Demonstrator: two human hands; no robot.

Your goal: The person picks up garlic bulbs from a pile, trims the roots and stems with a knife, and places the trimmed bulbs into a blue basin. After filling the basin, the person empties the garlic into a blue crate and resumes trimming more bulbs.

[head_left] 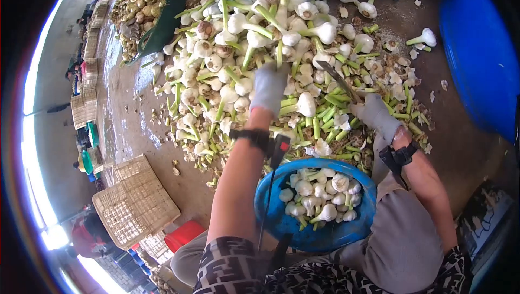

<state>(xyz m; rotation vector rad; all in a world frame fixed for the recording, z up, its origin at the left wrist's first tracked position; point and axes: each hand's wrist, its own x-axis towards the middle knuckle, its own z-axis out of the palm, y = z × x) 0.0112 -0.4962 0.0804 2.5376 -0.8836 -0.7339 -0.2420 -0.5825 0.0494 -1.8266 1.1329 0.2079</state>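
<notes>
A large heap of garlic bulbs (214, 64) with green stems lies on the floor in front of me. My left hand (269, 87), in a pale glove, reaches into the heap; its fingers are smeared by motion among bulbs and stems, and I cannot tell whether it grips one. In my right hand (375, 114), also gloved, is a knife (338, 80), its blade pointing up and left over the heap. Cut green stems (327, 112) and papery skins lie under and beside the blade. Between my legs stands a blue basin (261, 202) holding trimmed garlic bulbs (325, 188).
Big blue tubs (479, 50) stand to the right and [at the top edge]. A dark green container with brownish produce (143, 1) is at the upper left. Woven crates (135, 202) and a red container (183, 235) sit at the lower left. People work along the far left.
</notes>
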